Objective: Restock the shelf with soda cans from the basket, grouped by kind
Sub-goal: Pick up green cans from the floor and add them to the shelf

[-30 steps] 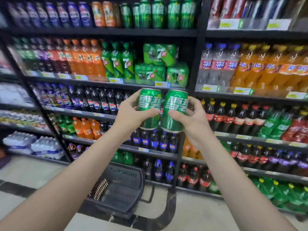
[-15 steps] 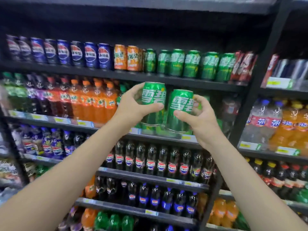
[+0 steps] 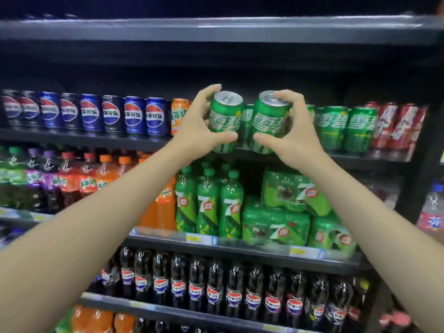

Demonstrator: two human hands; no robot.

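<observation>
So a dark metal store shelving unit [image 3: 216, 30] fills the view, packed with drinks; the can shelf [image 3: 84, 140] near the top is the landmark here. On it, a row of glossy blue cola cans [image 3: 134, 115] is lined up at the left end, an orange can [image 3: 179, 116] is parked right beside them, shiny green cans [image 3: 346, 127] are grouped further right, and red cans [image 3: 396, 126] close out the far right end. Two smooth green cylinders with silver pull-tab tops are held tilted at that shelf's front edge, in the gap between the orange can and the green group: the left green can [image 3: 224, 121] is gripped by the left hand [image 3: 194, 131], fingers curled over the rim and thumb clamped low on the side; the right green can [image 3: 269, 122] is gripped the same way by the right hand [image 3: 300, 135]. Below that shelf, ribbed green plastic bottles [image 3: 207, 203] and crinkly shrink-wrapped green packs [image 3: 276, 224] are stocked; lower still, dark cola bottles [image 3: 216, 287] are ranked.
</observation>
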